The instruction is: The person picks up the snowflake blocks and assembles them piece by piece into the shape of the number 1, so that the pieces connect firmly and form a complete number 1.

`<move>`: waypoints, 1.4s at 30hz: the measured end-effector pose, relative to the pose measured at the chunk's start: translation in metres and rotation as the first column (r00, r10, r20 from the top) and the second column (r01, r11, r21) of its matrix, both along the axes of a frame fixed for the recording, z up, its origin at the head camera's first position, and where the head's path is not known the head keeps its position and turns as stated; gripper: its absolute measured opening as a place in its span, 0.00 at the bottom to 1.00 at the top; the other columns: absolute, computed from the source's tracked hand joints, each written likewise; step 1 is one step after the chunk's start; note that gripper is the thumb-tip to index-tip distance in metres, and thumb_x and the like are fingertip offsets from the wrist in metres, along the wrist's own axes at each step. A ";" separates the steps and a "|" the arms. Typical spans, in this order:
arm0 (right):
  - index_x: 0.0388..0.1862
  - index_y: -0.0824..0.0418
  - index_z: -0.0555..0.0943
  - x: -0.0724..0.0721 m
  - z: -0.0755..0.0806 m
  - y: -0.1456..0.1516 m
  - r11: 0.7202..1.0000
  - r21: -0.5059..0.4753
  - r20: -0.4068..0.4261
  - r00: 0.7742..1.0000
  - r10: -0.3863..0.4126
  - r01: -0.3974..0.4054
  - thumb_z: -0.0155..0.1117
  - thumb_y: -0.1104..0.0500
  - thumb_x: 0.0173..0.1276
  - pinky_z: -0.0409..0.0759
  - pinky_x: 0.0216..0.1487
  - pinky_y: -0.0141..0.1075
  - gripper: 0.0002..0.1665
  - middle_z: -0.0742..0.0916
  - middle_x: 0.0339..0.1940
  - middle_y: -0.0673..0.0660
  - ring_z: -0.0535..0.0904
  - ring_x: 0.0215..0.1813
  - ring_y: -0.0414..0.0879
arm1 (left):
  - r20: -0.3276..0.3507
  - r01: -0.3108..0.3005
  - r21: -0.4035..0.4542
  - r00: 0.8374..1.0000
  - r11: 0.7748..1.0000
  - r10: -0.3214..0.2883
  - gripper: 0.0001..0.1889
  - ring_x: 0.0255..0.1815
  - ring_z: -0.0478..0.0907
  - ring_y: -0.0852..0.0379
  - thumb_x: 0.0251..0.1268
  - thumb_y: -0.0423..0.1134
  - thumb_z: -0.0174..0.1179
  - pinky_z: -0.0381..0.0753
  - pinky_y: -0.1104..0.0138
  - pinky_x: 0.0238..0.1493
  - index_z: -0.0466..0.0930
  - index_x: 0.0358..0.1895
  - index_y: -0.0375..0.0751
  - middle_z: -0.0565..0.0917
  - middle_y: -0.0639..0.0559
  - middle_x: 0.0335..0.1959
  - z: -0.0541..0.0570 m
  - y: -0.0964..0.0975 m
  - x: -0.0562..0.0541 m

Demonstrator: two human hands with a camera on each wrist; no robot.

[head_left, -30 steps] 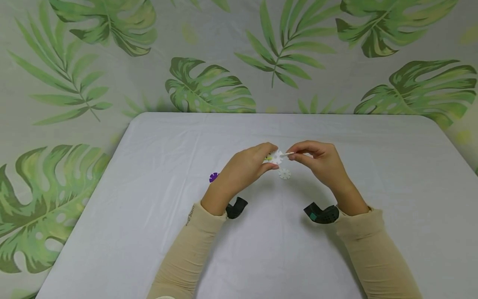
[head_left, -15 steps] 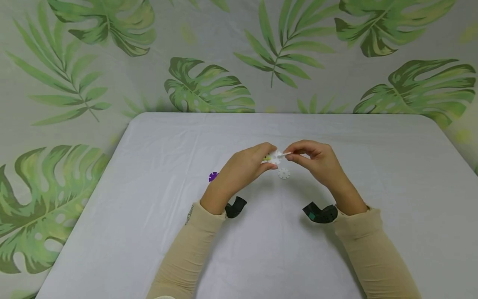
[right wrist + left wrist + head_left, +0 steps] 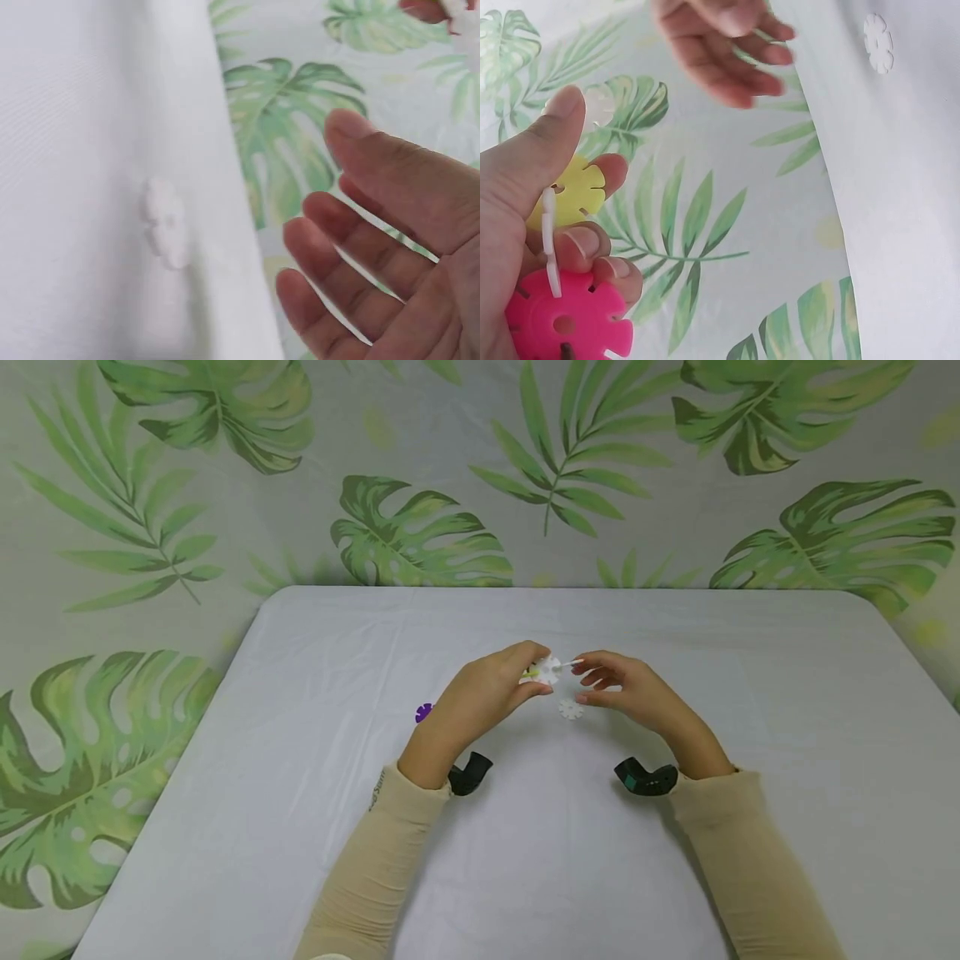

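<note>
My left hand [image 3: 483, 697] holds a joined cluster of notched plastic discs above the table. In the left wrist view the cluster shows a pink disc [image 3: 570, 319], a yellow disc [image 3: 577, 196] and a white disc [image 3: 550, 236] seen edge-on; a further white disc [image 3: 600, 107] shows behind the thumb. In the head view, a thin white disc [image 3: 572, 662] juts from its right side. My right hand [image 3: 630, 693] is apart from the cluster with fingers loosely spread, holding nothing. Below its thumb, a loose white disc [image 3: 571, 709] lies on the table.
A purple disc [image 3: 423, 713], partly hidden by the left wrist, lies on the white-covered table [image 3: 225, 793]. Black wrist cameras [image 3: 647, 777] sit under both wrists. A leaf-patterned cloth [image 3: 420, 531] hangs behind the table's far edge.
The right hand has let go of the jutting white disc, opened its fingers and lowered its thumb toward the loose white disc. The left hand with the cluster shifted slightly left and away.
</note>
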State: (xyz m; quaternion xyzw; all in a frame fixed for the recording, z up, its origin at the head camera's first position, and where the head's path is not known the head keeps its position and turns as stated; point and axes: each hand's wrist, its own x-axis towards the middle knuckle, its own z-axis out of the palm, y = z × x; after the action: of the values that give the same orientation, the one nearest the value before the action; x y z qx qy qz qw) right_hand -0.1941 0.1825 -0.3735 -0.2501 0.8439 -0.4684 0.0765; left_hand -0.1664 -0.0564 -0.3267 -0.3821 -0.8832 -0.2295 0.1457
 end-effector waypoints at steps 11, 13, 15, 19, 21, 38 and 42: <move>0.47 0.65 0.77 -0.006 -0.031 -0.005 0.976 0.218 0.039 0.999 -0.008 -0.001 0.69 0.60 0.54 0.70 0.41 0.39 0.22 0.77 0.42 0.58 0.70 0.40 0.49 | -0.022 0.009 0.015 1.000 1.000 -0.009 0.22 0.43 0.77 0.60 0.60 0.47 0.58 0.74 0.72 0.40 0.70 0.52 0.36 0.78 0.50 0.48 0.000 -0.002 0.000; 0.44 0.65 0.76 -0.005 -0.031 -0.007 0.968 0.249 0.034 0.999 -0.022 0.012 0.69 0.61 0.54 0.69 0.40 0.39 0.19 0.76 0.38 0.57 0.69 0.38 0.49 | -0.025 0.013 0.025 1.000 1.000 -0.013 0.22 0.41 0.76 0.60 0.59 0.47 0.59 0.74 0.72 0.39 0.70 0.51 0.36 0.78 0.50 0.47 0.000 -0.002 0.000; 0.42 0.64 0.74 -0.005 -0.030 -0.009 0.964 0.265 0.040 0.998 -0.042 0.030 0.69 0.61 0.53 0.68 0.38 0.39 0.18 0.75 0.34 0.57 0.68 0.36 0.49 | -0.032 0.016 0.029 0.999 0.999 -0.015 0.22 0.40 0.76 0.61 0.58 0.47 0.60 0.74 0.73 0.38 0.70 0.51 0.37 0.79 0.51 0.45 0.000 -0.002 0.000; 0.39 0.61 0.72 -0.005 -0.028 -0.009 0.966 0.255 0.069 0.996 -0.060 0.041 0.68 0.61 0.55 0.69 0.36 0.39 0.16 0.76 0.30 0.55 0.69 0.35 0.48 | -0.061 0.014 0.035 0.998 0.999 -0.012 0.23 0.36 0.76 0.63 0.56 0.48 0.61 0.74 0.74 0.34 0.71 0.50 0.37 0.79 0.52 0.42 0.000 -0.002 0.000; 0.40 0.60 0.73 -0.005 -0.025 -0.008 0.972 0.231 0.069 0.996 -0.063 0.045 0.66 0.61 0.57 0.70 0.36 0.38 0.14 0.77 0.30 0.54 0.71 0.34 0.47 | -0.081 0.006 0.035 0.997 0.999 -0.003 0.22 0.35 0.76 0.63 0.56 0.48 0.61 0.74 0.74 0.32 0.72 0.49 0.38 0.80 0.53 0.41 0.000 -0.002 0.000; 0.43 0.70 0.76 0.020 0.036 -0.001 0.974 -0.211 -0.066 0.994 -0.092 0.076 0.61 0.69 0.59 0.77 0.36 0.33 0.12 0.81 0.32 0.61 0.79 0.29 0.49 | -0.121 0.013 0.040 0.993 0.999 -0.008 0.21 0.39 0.77 0.62 0.58 0.47 0.60 0.75 0.72 0.34 0.74 0.52 0.42 0.80 0.53 0.43 -0.001 -0.002 0.000; 0.45 0.70 0.76 0.019 0.036 0.001 0.941 -0.332 -0.079 0.992 -0.099 0.068 0.61 0.71 0.58 0.79 0.34 0.35 0.14 0.80 0.32 0.60 0.79 0.28 0.47 | -0.129 0.018 0.043 0.992 0.999 -0.012 0.20 0.36 0.77 0.62 0.58 0.47 0.60 0.75 0.72 0.33 0.74 0.52 0.42 0.80 0.54 0.41 -0.001 -0.002 0.000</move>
State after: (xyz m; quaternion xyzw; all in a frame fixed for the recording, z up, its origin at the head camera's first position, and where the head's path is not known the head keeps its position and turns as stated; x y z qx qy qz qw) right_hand -0.1753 0.1834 -0.3378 -0.2452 0.7665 -0.5930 -0.0263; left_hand -0.1668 -0.0585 -0.3279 -0.3996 -0.8637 -0.2249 0.2091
